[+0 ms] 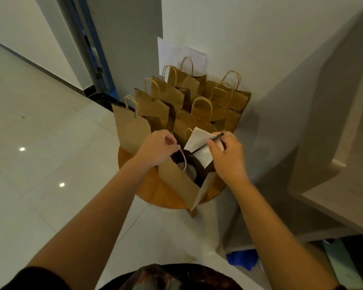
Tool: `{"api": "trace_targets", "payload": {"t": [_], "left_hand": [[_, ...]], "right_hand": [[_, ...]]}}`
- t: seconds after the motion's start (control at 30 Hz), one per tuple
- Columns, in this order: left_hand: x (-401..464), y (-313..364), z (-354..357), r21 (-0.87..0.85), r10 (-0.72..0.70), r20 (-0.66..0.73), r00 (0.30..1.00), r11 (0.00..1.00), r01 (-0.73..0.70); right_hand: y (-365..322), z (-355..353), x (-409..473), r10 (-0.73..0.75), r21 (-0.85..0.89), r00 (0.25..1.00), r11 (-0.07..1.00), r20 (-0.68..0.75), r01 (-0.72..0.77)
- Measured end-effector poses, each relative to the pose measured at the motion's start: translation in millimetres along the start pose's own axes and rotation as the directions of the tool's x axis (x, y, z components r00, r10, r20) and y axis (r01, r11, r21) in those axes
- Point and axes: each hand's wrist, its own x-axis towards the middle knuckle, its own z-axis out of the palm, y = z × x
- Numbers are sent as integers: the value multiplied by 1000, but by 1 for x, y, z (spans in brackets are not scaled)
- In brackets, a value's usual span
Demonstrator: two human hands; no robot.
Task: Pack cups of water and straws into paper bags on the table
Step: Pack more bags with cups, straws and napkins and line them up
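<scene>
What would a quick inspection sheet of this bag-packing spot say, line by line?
Surface: small round wooden table, crowded with bags.
Job's things: nearest paper bag open, cup inside; black straw and white napkin above its mouth; other paper bags upright behind.
Clutter: white sheets against the wall.
Hands: left hand pinches the bag's handle; right hand holds straw and napkin.
Cables: nothing seen.
Surroundings: tiled floor, doorway, blue object on the floor.

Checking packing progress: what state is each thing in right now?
Front paper bag: open, upright on the round table.
Cup: inside that bag.
Black straw: pinched with white napkin in right hand, above the bag.
Left hand: holding the bag's handle.
Rear bags: upright.
</scene>
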Motion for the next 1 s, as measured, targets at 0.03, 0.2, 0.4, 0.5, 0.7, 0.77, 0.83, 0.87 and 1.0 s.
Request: {"api": "trace_targets", "payload": {"t": [0.03,0.2,0.4,0.5,0.7,0.77,0.83,0.87,1.0], "left_hand": [[9,-3,0,15,2,-25,1000,1000,-2],[54,-19,-3,21,1,61,998,1000,-2],[98,-37,-1,97,78,234,969,990,-103],[119,-44,-5,99,138,288,948,980,-172],[146,-52,-7,55,192,411,891,970,-235],[151,-54,-8,41,206,435,877,968,-248],[155,-53,-7,29,225,458,860,963,-268],[156,-53,-6,26,235,466,853,960,-279],[159,-53,-3,4,259,489,833,954,-299]], "right_hand": [[3,6,3,8,-10,1000,1000,15,-8],[19,43,19,92,-158,982,985,165,-66],[23,95,37,254,-244,957,946,140,-215],[30,117,48,402,-196,911,904,92,-380],[40,154,68,679,-70,734,732,-10,-678],[42,163,73,712,-92,701,697,-35,-712],[47,168,76,736,-139,676,667,-34,-732],[49,170,75,740,-172,672,659,-25,-732],[48,165,71,671,-276,739,723,62,-633]]}}
